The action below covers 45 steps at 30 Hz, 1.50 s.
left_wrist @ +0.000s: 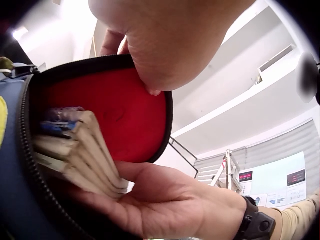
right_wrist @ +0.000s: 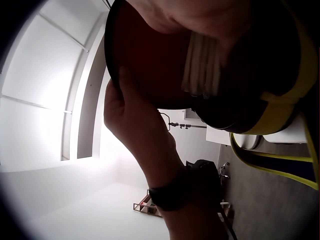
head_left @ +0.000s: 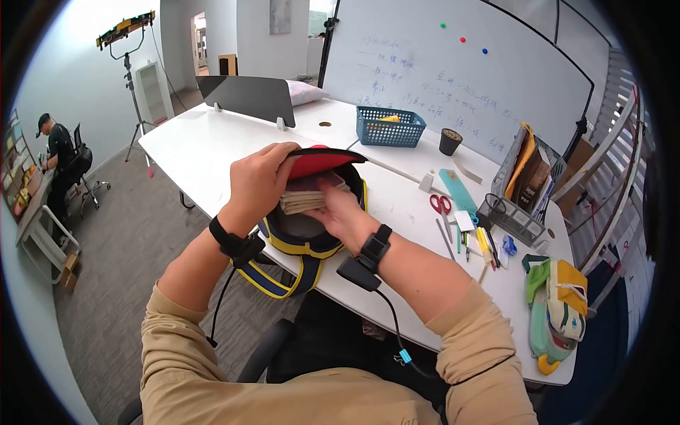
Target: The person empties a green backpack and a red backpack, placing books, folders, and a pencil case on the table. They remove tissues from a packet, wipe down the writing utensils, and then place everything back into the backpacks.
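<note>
A navy backpack (head_left: 304,248) with yellow trim stands at the near edge of the table, its zipped top lifted. My left hand (head_left: 258,177) pinches the edge of the raised flap (head_left: 312,164), which shows a red lining. Inside the opening, my right hand (head_left: 340,209) grips a stack of several small books (head_left: 301,203) with worn, off-white page edges. From the left wrist view, the thumb lies along one side of the books (left_wrist: 90,150) and the fingers pass under the other. The backpack's bottom is hidden.
A teal basket (head_left: 389,127), a dark pot (head_left: 450,142) and a grey file basket (head_left: 513,219) stand farther back. Red-handled scissors (head_left: 440,205) and several pens lie to the right, near a green and yellow bag (head_left: 556,312). A person (head_left: 60,152) sits at far left.
</note>
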{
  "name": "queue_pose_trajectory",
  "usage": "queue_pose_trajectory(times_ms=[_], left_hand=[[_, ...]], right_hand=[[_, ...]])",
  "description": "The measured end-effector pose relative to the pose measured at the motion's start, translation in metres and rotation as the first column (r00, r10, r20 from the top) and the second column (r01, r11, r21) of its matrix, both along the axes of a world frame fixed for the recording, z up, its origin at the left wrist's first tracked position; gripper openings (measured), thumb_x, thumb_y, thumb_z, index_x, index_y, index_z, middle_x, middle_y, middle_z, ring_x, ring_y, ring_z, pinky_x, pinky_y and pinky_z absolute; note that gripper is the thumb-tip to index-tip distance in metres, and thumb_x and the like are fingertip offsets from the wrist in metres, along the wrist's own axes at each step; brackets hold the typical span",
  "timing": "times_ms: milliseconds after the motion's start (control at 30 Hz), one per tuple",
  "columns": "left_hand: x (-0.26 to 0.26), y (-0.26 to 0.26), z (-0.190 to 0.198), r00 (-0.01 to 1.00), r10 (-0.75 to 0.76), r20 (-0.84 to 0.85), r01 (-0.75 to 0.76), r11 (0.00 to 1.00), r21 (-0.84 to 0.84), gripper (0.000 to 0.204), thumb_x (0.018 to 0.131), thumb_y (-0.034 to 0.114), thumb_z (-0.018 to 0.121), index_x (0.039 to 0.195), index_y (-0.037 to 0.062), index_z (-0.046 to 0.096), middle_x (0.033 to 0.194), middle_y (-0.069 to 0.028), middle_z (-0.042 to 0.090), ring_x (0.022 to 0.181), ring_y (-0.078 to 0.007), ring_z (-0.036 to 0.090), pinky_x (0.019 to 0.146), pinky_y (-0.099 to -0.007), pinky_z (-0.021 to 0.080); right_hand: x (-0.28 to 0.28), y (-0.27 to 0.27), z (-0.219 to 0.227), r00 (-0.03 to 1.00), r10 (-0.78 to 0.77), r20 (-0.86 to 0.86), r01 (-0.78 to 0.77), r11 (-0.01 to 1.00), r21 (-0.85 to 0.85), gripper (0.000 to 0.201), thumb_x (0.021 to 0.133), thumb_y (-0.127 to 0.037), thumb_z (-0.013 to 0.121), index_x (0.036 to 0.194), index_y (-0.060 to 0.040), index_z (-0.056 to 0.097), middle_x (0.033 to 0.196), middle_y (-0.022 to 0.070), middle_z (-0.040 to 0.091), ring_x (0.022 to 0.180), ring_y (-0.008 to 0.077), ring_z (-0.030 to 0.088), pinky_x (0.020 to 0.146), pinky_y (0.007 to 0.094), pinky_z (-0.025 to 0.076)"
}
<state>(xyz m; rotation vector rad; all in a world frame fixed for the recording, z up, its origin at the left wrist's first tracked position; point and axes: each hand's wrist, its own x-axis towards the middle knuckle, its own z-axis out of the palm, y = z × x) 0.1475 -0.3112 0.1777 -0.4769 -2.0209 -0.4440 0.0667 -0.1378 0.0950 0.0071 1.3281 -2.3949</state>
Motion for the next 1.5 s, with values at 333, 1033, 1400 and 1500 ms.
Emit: queue_pose_trajectory(times_ms=[333,1033,1400,1500], left_hand=[[0.010,-0.001,-0.009,1.000,0.013,0.000,-0.013,0.998,0.061,0.019,0.103,0.013,0.079,0.120,0.0048,0.081,0.109,-0.0163,0.083,0.089,-0.0358,0.081,0.079,-0.0382,0.064],[0.049,0.076,-0.060,0.931,-0.120,0.345,0.212,0.947,-0.242,0.078,0.071,0.031,0.098,0.136,0.0032,0.067,0.130,-0.0167,0.069,0.124,-0.0409,0.066,0.104,-0.0517,0.055],[0.008,0.065,-0.087,0.943,-0.007,0.333,0.121,0.938,-0.325,0.070,0.068,0.001,0.094,0.133,0.0099,0.069,0.129,-0.0115,0.070,0.123,-0.0387,0.068,0.102,-0.0496,0.055],[-0.011,0.056,-0.094,0.944,0.028,0.329,0.092,0.935,-0.344,0.070,0.070,-0.001,0.093,0.135,0.0095,0.067,0.133,-0.0121,0.069,0.125,-0.0388,0.067,0.103,-0.0499,0.055]], right_hand=[[-0.022,-0.008,-0.056,0.994,0.111,0.014,-0.112,0.967,0.227,0.044,0.118,-0.012,0.041,0.159,-0.0070,0.057,0.153,0.0147,0.068,0.137,0.0315,0.069,0.112,0.0552,0.057],[0.091,0.163,0.040,0.934,0.355,0.049,-0.356,0.905,0.233,0.047,0.117,-0.031,0.065,0.145,0.0056,0.057,0.137,0.0223,0.069,0.117,0.0365,0.077,0.102,0.0453,0.066],[0.073,0.403,-0.005,0.921,-0.339,-0.192,0.385,0.867,0.316,0.028,0.112,-0.023,0.070,0.127,0.0008,0.068,0.115,0.0138,0.076,0.101,0.0251,0.077,0.088,0.0369,0.065],[0.064,0.466,-0.018,0.798,-0.541,-0.265,0.598,0.762,0.248,0.027,0.109,-0.020,0.073,0.126,0.0010,0.070,0.113,0.0128,0.076,0.096,0.0209,0.076,0.084,0.0329,0.063]])
